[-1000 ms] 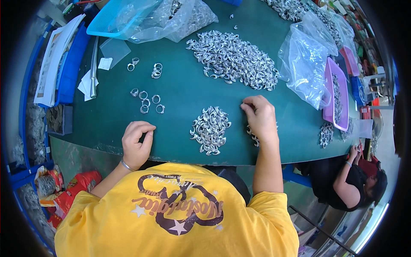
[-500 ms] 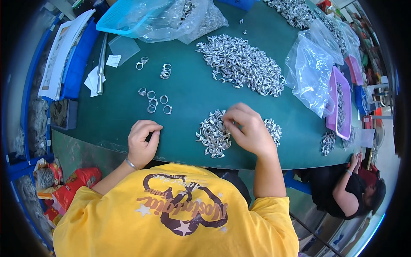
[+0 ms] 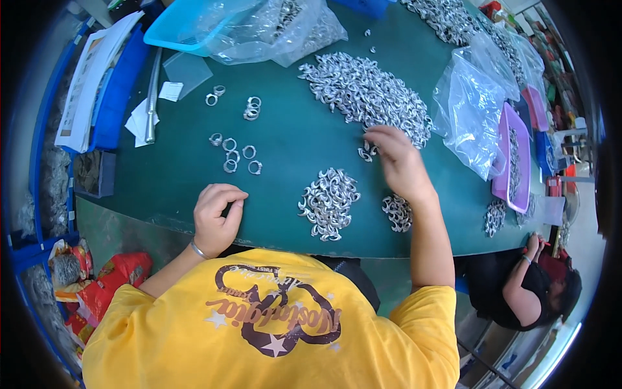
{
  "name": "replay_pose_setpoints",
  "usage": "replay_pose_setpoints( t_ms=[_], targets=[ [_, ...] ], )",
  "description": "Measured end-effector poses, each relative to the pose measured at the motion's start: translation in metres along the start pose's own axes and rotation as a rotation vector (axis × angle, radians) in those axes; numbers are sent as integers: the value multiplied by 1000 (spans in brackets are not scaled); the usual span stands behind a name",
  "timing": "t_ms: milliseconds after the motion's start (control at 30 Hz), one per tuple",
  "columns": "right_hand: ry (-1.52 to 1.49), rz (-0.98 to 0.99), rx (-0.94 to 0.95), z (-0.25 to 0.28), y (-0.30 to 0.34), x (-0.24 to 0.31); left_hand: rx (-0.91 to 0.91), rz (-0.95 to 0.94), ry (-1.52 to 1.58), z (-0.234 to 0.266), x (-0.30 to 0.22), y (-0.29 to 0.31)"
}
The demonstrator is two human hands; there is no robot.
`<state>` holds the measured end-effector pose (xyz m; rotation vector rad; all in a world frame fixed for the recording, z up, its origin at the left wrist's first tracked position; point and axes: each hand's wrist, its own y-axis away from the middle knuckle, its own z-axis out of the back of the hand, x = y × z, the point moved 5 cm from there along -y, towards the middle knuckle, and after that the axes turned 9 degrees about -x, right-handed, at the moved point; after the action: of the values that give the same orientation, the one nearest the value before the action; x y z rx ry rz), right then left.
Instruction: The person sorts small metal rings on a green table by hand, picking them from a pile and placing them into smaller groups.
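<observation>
1. Glossy metal crescents [image 3: 366, 87] heaped at upper centre, pointing every way; heap's long axis slopes down rightward
2. Right hand [image 3: 403, 163] at its lower edge, half-curled, hold too blurred to tell
3. Left hand [image 3: 218, 215], centre-left, loosely open, empty

The small curved metal pieces were silver-coloured and lay loose in separate piles. The large pile [image 3: 366, 91] was elongated, its pieces overlapping at mixed angles. The right hand [image 3: 396, 155] was positioned at its near edge, fingers blurred; a small cluster [image 3: 367, 153] lay just beside that hand. The medium pile [image 3: 328, 204] was heaped nearer the person, with the small pile [image 3: 396, 212] to its right, beside the forearm. Loose rings [image 3: 255, 168] lay beyond the left hand [image 3: 219, 211], well apart from these piles.
</observation>
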<state>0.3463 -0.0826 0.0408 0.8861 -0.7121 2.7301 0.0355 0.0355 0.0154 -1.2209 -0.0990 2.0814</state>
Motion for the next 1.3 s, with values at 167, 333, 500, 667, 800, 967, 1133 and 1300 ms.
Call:
replay_pose_setpoints(
  t_ms=[167,333,500,667,800,967,1133,1300],
  targets=[
    [47,-170,-133,22,25,-11,34,-26,-9,0,0,0],
    [80,-174,-79,8,31,0,43,-31,-19,0,-1,-1],
    [178,-270,-79,-7,31,1,26,-18,-13,-1,0,-1],
    [96,-345,-39,9,37,-2,18,-1,-5,-1,-1,0],
    [217,-163,-105,5,39,8,16,-13,-15,-2,0,0],
    [250,-235,-189,26,49,13,25,-5,-2,-1,0,1],
    [318,-420,-10,64,68,-2,14,6,-9,0,1,2],
    [428,-129,-260,23,39,-5,21,-4,-6,-2,-1,-1]
  ],
)
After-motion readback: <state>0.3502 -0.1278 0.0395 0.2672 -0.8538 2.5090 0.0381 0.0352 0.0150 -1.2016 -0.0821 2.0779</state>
